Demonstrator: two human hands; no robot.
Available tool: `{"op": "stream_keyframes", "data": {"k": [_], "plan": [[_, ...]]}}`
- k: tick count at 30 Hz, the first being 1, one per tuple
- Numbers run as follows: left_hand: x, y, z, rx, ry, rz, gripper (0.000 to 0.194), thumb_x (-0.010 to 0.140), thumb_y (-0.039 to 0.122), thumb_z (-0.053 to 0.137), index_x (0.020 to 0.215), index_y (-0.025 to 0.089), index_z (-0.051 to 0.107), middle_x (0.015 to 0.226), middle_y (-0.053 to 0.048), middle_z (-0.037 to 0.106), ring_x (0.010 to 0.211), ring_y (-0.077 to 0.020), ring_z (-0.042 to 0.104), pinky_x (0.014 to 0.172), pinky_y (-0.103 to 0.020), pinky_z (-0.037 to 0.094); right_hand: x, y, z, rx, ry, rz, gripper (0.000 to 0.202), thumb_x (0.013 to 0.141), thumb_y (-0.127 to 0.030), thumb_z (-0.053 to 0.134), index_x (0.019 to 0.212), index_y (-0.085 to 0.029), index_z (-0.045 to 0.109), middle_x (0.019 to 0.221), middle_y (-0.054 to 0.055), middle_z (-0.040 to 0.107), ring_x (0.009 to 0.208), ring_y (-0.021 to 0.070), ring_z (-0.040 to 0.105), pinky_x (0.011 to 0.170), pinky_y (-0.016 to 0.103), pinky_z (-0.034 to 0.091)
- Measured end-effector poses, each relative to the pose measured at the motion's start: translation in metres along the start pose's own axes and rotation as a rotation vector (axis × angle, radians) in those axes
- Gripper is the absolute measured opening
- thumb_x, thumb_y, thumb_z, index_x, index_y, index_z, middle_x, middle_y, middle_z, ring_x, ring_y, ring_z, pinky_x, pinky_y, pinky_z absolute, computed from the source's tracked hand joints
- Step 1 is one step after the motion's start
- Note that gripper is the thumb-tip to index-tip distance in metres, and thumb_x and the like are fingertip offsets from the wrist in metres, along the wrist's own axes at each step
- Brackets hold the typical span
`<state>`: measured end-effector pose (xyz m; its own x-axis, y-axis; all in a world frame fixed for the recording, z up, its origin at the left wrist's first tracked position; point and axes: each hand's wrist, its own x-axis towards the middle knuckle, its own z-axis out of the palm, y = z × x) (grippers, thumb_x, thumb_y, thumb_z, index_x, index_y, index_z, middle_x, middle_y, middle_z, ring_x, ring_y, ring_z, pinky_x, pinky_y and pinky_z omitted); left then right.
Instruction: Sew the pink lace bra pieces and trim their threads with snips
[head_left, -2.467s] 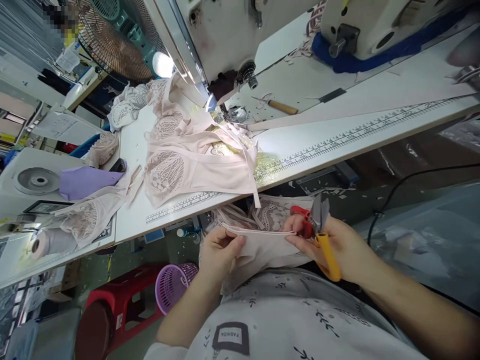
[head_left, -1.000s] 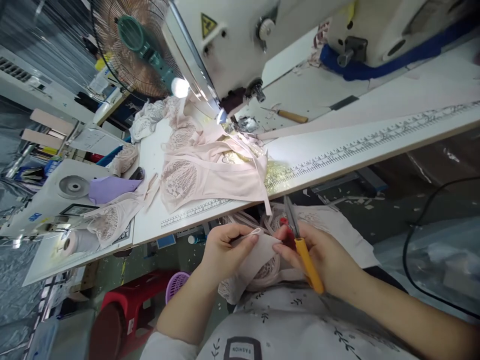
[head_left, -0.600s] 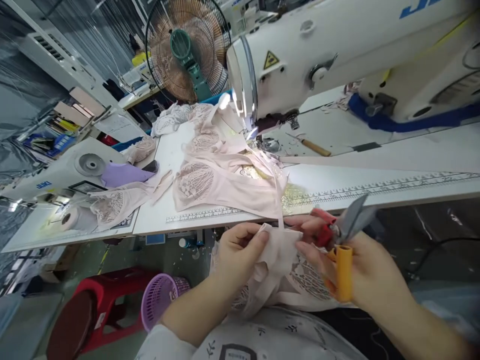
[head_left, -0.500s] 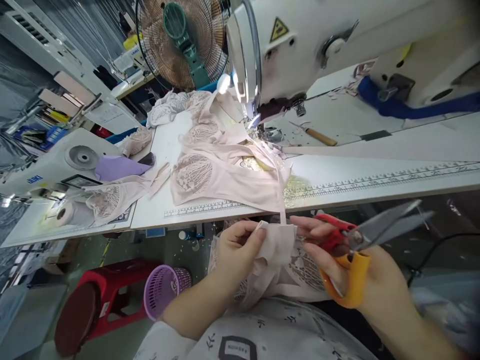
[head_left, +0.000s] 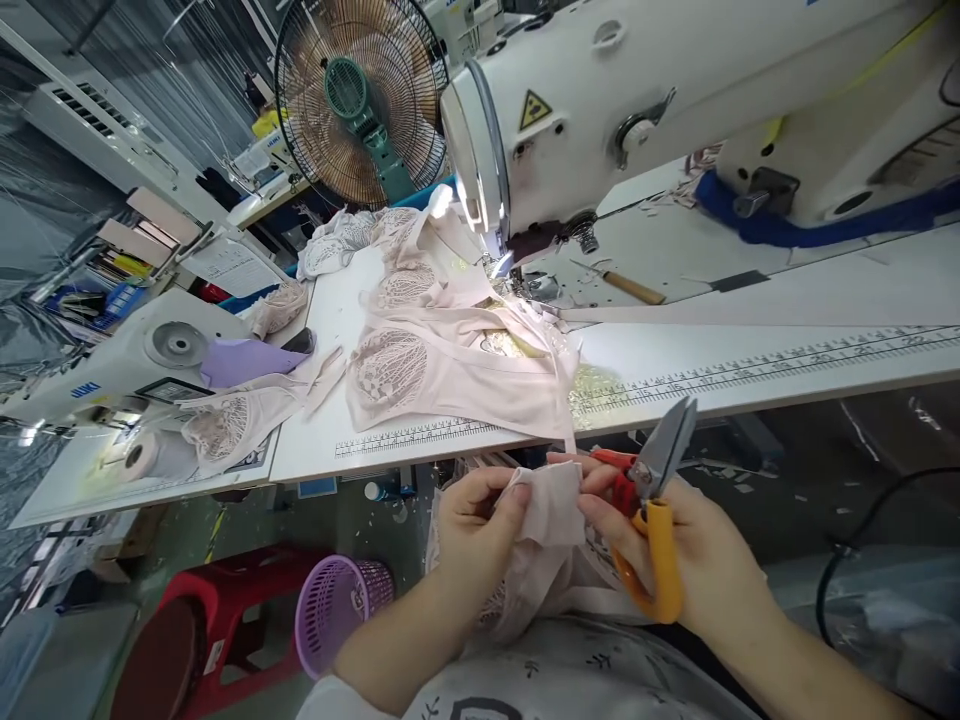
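Below the table edge, my left hand (head_left: 480,530) pinches the pale pink fabric end (head_left: 551,505) of a bra between thumb and fingers. My right hand (head_left: 675,540) carries scissors (head_left: 658,450) with one red and one orange handle, the blades pointing up and away from the fabric. Its fingertips touch the right edge of the same fabric end. Lace bra parts (head_left: 517,590) hang over my lap beneath both hands, partly hidden by them. Another pink lace bra (head_left: 457,375) lies on the table, a narrow strap running down from it towards my fingers.
A sewing machine (head_left: 570,130) with a lit needle area stands over the table (head_left: 750,350), which has a ruler strip along its front. Behind are a fan (head_left: 352,100) and a wooden-handled tool (head_left: 630,287). A purple basket (head_left: 337,610) and red stool (head_left: 217,620) stand lower left.
My right hand has moved left to the fabric edge, and the scissors have swung from pointing right to pointing upward. My left hand keeps its pinch. The whole view has shifted slightly.
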<state>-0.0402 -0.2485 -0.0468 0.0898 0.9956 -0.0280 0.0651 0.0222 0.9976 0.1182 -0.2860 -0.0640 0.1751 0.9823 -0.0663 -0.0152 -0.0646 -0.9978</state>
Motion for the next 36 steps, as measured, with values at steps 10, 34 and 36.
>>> {"op": "stream_keyframes", "data": {"k": [10,34,36], "plan": [[-0.001,0.001,-0.004,0.012,0.002,0.013,0.033,0.073,0.049,0.072,0.072,0.016,0.072,0.068,-0.006,0.070,0.061,-0.0147,0.061,0.056,-0.024,0.051,0.005,0.004,0.001,0.003,-0.033,-0.009,0.025,0.075,-0.045,0.071,0.075,-0.022,0.062,0.106,0.013,0.070,0.095,0.0292,0.067,0.078,0.038,0.057],[0.002,-0.005,-0.001,-0.040,0.066,-0.059,0.034,0.068,0.050,0.076,0.075,0.016,0.072,0.073,-0.005,0.068,0.066,-0.0145,0.060,0.060,-0.024,0.050,0.005,-0.003,0.013,0.092,0.105,0.021,0.022,0.069,-0.043,0.072,0.071,-0.026,0.059,0.081,0.006,0.068,0.078,0.0248,0.067,0.064,0.034,0.058],[0.002,-0.004,-0.001,-0.048,0.075,-0.066,0.035,0.067,0.050,0.076,0.075,0.016,0.072,0.074,-0.005,0.069,0.067,-0.0150,0.060,0.061,-0.025,0.050,0.004,0.001,0.012,0.078,0.125,0.009,0.021,0.070,-0.043,0.072,0.077,-0.028,0.060,0.084,0.007,0.069,0.080,0.0267,0.067,0.069,0.038,0.059]]}}
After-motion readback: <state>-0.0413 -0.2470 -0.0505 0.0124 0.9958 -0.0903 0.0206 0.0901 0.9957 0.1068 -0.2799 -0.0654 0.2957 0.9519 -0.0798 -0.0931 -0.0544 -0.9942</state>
